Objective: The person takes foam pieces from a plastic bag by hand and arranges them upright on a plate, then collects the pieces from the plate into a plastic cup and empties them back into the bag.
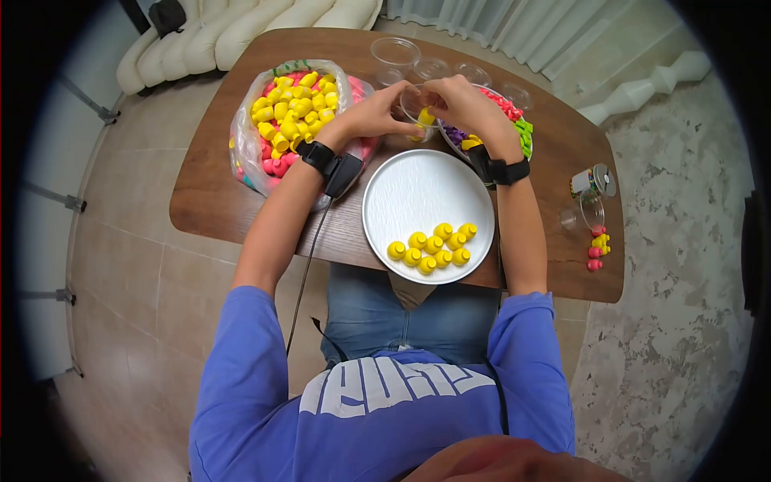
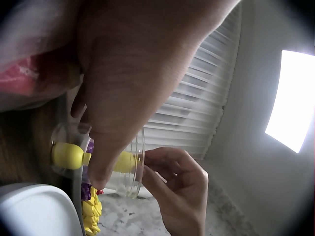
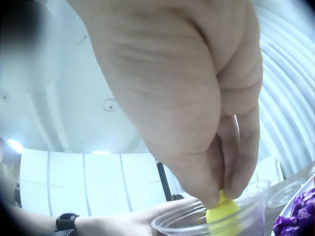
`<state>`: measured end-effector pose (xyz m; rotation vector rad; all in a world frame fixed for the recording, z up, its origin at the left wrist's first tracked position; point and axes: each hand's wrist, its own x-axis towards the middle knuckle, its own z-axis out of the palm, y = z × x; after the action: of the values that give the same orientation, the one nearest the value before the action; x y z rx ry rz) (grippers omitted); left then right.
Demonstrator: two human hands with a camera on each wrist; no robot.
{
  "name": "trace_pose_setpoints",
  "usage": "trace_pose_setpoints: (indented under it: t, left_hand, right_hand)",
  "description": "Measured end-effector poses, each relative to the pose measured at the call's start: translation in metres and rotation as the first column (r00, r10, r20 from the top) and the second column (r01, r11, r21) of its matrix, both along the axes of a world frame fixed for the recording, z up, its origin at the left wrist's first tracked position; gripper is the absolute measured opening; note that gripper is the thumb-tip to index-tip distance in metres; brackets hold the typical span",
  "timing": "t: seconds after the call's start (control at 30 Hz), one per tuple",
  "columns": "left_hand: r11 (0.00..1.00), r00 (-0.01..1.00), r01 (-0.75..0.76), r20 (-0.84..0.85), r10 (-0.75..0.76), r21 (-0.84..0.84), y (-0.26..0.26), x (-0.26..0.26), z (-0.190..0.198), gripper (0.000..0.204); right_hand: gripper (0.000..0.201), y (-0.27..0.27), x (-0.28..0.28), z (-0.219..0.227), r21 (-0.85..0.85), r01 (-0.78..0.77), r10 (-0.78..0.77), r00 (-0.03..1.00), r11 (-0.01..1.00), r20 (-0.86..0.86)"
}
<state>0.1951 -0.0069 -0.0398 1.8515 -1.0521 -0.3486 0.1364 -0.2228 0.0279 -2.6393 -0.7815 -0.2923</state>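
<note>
My left hand (image 1: 371, 118) grips a clear plastic cup (image 3: 179, 225) around its side, over the table behind the white tray. With thumb and fingertips, my right hand (image 1: 466, 104) pinches a small yellow bottle-shaped piece (image 3: 224, 220) by its narrow neck, its body inside the cup's mouth. Lower in the cup sits another yellow piece (image 2: 68, 156), seen in the left wrist view. Nearest the hands, the round white tray (image 1: 401, 189) carries several similar yellow pieces (image 1: 443, 230) along its front part.
On the left, a plastic bag (image 1: 245, 120) bulges with yellow and pink pieces. Clear cups (image 1: 395, 52) stand at the back. A dish of purple, red, green and yellow bits (image 1: 522, 128) lies partly behind my right hand. At right are a jar (image 1: 590, 181) and a tipped cup (image 1: 593, 209).
</note>
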Motion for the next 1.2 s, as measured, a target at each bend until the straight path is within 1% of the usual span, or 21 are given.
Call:
trace_pose_setpoints:
  t: [0.03,0.2,0.23,0.27,0.37,0.4,0.47,0.53,0.6,0.63,0.7,0.77,0.83,0.87,0.9,0.93,1.03,1.1,1.13,1.17,1.2]
  left_hand:
    - [1.000,1.000,0.018,-0.007,-0.018,-0.021,-0.001,0.000,-0.001,0.080]
    - [0.999,1.000,0.010,-0.002,-0.010,-0.031,0.000,0.001,-0.004,0.078]
    - [0.999,1.000,0.013,-0.004,-0.013,-0.050,-0.001,0.001,-0.004,0.078]
    - [0.999,1.000,0.014,-0.008,-0.014,-0.048,-0.002,0.002,-0.005,0.078]
    - [0.999,1.000,0.020,-0.009,-0.021,-0.027,-0.002,0.004,-0.009,0.077]
    - [0.999,1.000,0.021,-0.002,-0.021,-0.030,-0.003,0.006,-0.010,0.077]
    - [0.999,1.000,0.028,-0.001,-0.028,-0.024,-0.003,0.007,-0.011,0.077]
    - [0.998,0.999,0.029,-0.022,-0.030,-0.054,-0.003,0.006,-0.012,0.076]
    - [0.998,0.999,0.034,-0.040,-0.037,-0.057,-0.004,0.008,-0.015,0.076]
    - [0.997,0.998,0.032,-0.052,-0.035,-0.068,-0.004,0.008,-0.017,0.076]
    - [0.999,0.999,0.019,-0.031,-0.021,-0.051,-0.004,0.009,-0.018,0.076]
    - [0.999,1.000,0.004,-0.007,-0.005,-0.039,-0.004,0.006,-0.013,0.077]
    - [1.000,1.000,-0.009,-0.029,0.008,-0.020,-0.002,0.003,-0.008,0.077]
    - [1.000,0.999,-0.009,-0.031,0.008,-0.019,-0.003,0.002,-0.009,0.077]
    - [0.998,1.000,-0.006,0.007,0.006,-0.058,-0.004,0.002,-0.009,0.077]
    - [0.995,0.999,-0.001,0.043,0.005,-0.097,-0.004,0.000,-0.009,0.077]
    - [0.998,0.997,-0.013,0.079,0.018,-0.063,-0.003,-0.002,-0.006,0.077]
    - [1.000,0.999,-0.016,0.047,0.017,-0.023,-0.003,-0.001,0.001,0.077]
    - [1.000,1.000,-0.015,0.018,0.014,0.017,-0.003,-0.002,0.001,0.078]
    - [1.000,1.000,-0.018,0.009,0.018,0.019,-0.003,0.003,-0.006,0.078]
    - [0.996,0.999,0.028,0.020,-0.026,-0.089,-0.005,0.009,-0.012,0.075]
  right_hand:
    - [0.016,0.001,0.002,-0.003,-0.040,0.019,-0.019,1.000,0.999,-0.008]
    - [0.015,-0.004,0.006,-0.005,-0.003,0.028,-0.028,1.000,1.000,-0.007]
    - [0.015,-0.005,0.006,-0.005,-0.011,0.028,-0.028,1.000,1.000,0.001]
    - [0.016,-0.005,0.005,-0.006,-0.057,0.046,-0.044,0.999,0.997,0.025]
    - [0.021,-0.004,0.005,-0.014,-0.078,0.004,0.000,0.999,0.997,0.048]
    - [0.021,-0.003,0.006,-0.017,-0.075,0.005,-0.002,0.999,0.997,0.040]
    - [0.024,-0.002,0.011,-0.021,-0.127,0.040,-0.046,0.998,0.991,-0.048]
    - [0.024,-0.003,0.013,-0.023,-0.134,0.050,-0.060,0.995,0.990,-0.075]
    - [0.022,0.002,0.007,-0.012,-0.184,0.068,-0.092,0.988,0.981,-0.123]
    - [0.022,0.000,0.007,-0.016,-0.177,0.072,-0.096,0.987,0.982,-0.127]
    - [0.023,-0.004,0.011,-0.024,-0.089,0.020,-0.022,0.999,0.996,-0.029]
    - [0.024,-0.003,0.010,-0.017,-0.065,-0.002,-0.001,0.998,0.998,-0.055]
    - [0.024,-0.004,0.008,-0.011,-0.046,-0.030,0.026,0.996,0.998,-0.082]
    - [0.023,-0.004,0.005,-0.011,-0.035,-0.022,0.021,0.998,0.999,-0.054]
    - [0.021,-0.004,0.003,-0.010,-0.023,-0.016,0.015,1.000,1.000,-0.027]
    - [0.021,-0.005,0.001,-0.008,-0.023,-0.017,0.016,0.999,1.000,-0.031]
    - [0.015,-0.004,-0.006,0.002,0.015,-0.076,0.077,0.995,0.997,-0.061]
    - [0.011,0.003,-0.013,0.010,0.061,-0.167,0.174,0.978,0.984,-0.117]
    - [0.011,0.008,-0.018,0.015,0.064,-0.170,0.176,0.976,0.983,-0.124]
    - [0.012,0.013,-0.024,0.020,0.014,-0.170,0.171,0.972,0.985,-0.160]
    - [0.013,0.018,-0.030,0.025,-0.033,-0.175,0.165,0.967,0.984,-0.197]
